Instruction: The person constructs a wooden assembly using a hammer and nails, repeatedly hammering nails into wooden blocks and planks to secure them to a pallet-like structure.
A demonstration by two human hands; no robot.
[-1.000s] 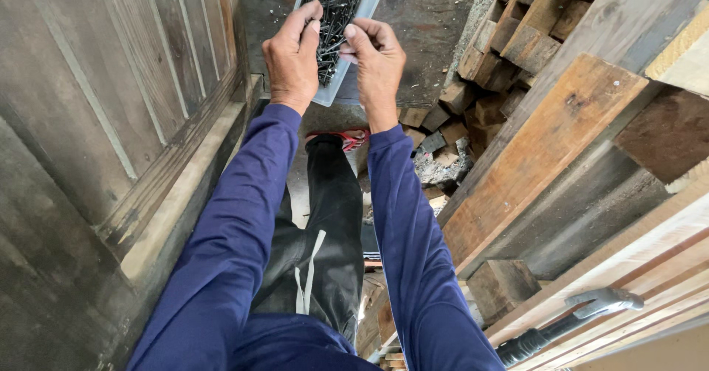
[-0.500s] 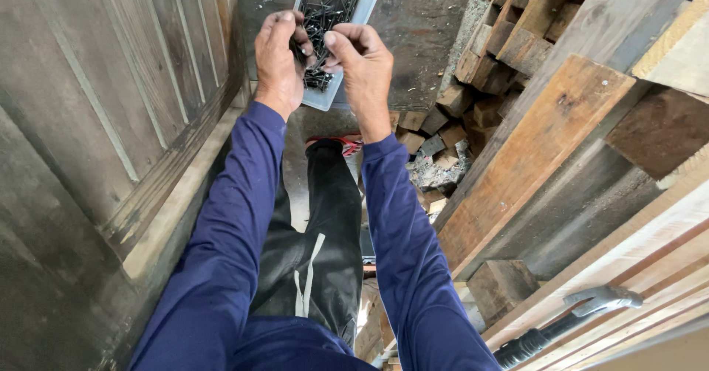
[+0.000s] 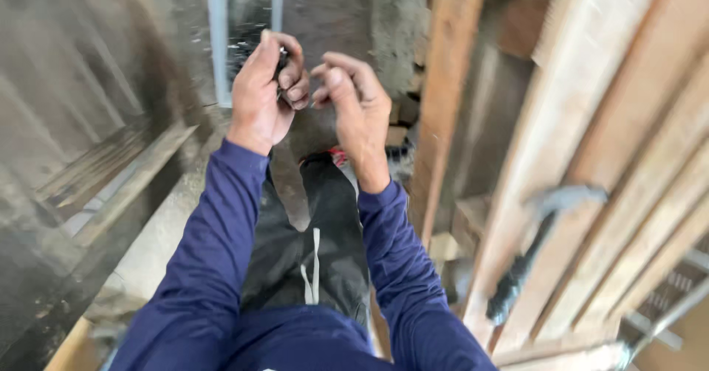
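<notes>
My left hand [image 3: 264, 94] is raised in front of me, its fingers closed around small dark pieces that look like nails [image 3: 283, 56]. Next to it, my right hand [image 3: 356, 104] has thumb and fingertips pinched together; blur hides whether anything is between them. The two hands almost touch at the fingertips. Behind them on the ground lies a pale metal tray [image 3: 218, 39] with dark nail-like bits inside. Both arms wear dark blue sleeves.
A hammer [image 3: 543, 227] with a black grip rests on slanted wooden planks [image 3: 583, 120] at the right. An upright plank [image 3: 443, 98] stands just right of my right hand. Weathered boards [image 3: 88, 172] line the left. My legs in dark trousers [image 3: 317, 231] are below.
Both hands have come up and back out of the tray, the left one carrying dark pieces. The view has swung, bringing the hammer and planks closer at the right.
</notes>
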